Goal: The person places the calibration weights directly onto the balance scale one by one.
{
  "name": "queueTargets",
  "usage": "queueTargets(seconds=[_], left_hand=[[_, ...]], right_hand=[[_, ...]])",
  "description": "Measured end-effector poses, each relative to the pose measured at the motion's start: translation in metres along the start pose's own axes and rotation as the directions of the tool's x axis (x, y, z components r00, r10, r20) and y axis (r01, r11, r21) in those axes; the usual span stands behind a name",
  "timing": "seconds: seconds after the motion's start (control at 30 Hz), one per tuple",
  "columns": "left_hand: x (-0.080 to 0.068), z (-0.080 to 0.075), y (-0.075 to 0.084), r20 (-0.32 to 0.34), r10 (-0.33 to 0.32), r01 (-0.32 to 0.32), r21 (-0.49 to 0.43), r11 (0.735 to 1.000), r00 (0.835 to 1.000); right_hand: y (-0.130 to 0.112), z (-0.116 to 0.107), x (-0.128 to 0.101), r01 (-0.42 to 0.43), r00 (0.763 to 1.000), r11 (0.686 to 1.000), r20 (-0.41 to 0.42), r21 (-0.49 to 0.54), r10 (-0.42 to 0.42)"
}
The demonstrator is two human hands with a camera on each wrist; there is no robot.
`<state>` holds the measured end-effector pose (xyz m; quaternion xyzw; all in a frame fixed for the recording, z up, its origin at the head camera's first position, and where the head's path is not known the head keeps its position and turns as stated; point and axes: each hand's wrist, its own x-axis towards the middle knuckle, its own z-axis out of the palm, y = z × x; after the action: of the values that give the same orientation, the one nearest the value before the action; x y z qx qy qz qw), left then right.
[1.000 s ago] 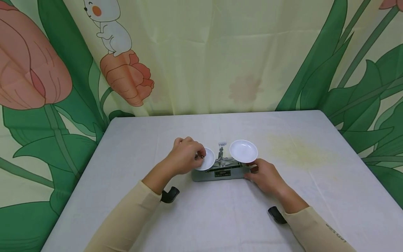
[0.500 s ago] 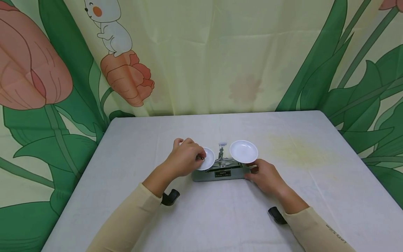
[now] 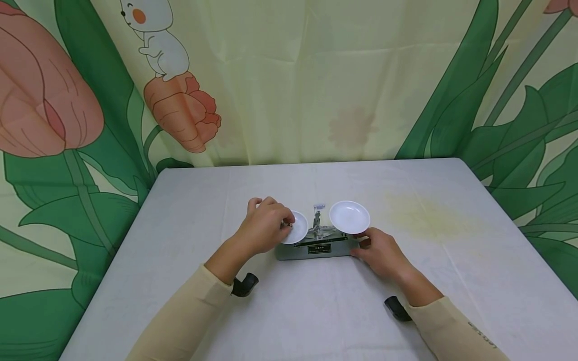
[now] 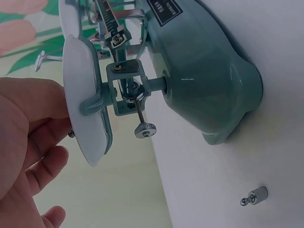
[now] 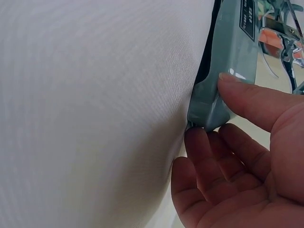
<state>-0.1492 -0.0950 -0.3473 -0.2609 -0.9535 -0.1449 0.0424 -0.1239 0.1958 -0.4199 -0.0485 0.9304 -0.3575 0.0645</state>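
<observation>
A grey-green balance scale (image 3: 316, 249) stands mid-table with two white pans. My left hand (image 3: 264, 225) is at the left pan (image 3: 299, 226), its fingertips pinching a small metal weight (image 3: 286, 225) over the pan's rim. The left wrist view shows that pan (image 4: 83, 104) edge-on beside my fingers (image 4: 42, 137), above the base (image 4: 204, 76). The right pan (image 3: 349, 216) holds nothing. My right hand (image 3: 379, 250) grips the base's right end: in the right wrist view the thumb (image 5: 251, 99) lies on the base (image 5: 232, 57) and the fingers curl below it.
A second small metal weight (image 4: 254, 195) lies on the white tablecloth near the scale's left end. A yellowish stain (image 3: 424, 215) marks the cloth to the right. A flower-printed curtain (image 3: 316, 75) hangs behind the table's far edge.
</observation>
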Motion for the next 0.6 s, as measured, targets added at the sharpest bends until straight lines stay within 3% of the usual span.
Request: queueTargets(seconds=[0.23,0.33,0.47,0.6], left_hand=[[0.000,0.000,0.000,-0.017,-0.011,0.011,-0.017,1.000,1.000],[-0.001,-0.003,-0.001,-0.001,-0.037,0.037,-0.095,0.995,0.999],[-0.006,-0.010,-0.008,0.035,-0.103,0.109,-0.249,0.962,0.994],[-0.017,-0.014,-0.022,0.061,-0.164,0.175,-0.320,0.931,0.985]], right_hand=[[0.001,0.000,0.000,-0.003,1.000,1.000,0.002,0.001,0.003],[0.001,0.000,0.000,0.001,1.000,1.000,0.003,0.003,-0.001],[0.001,0.000,0.000,0.011,1.000,1.000,0.003,0.003,-0.011],[0.001,0.000,0.001,0.011,1.000,1.000,0.004,0.001,-0.011]])
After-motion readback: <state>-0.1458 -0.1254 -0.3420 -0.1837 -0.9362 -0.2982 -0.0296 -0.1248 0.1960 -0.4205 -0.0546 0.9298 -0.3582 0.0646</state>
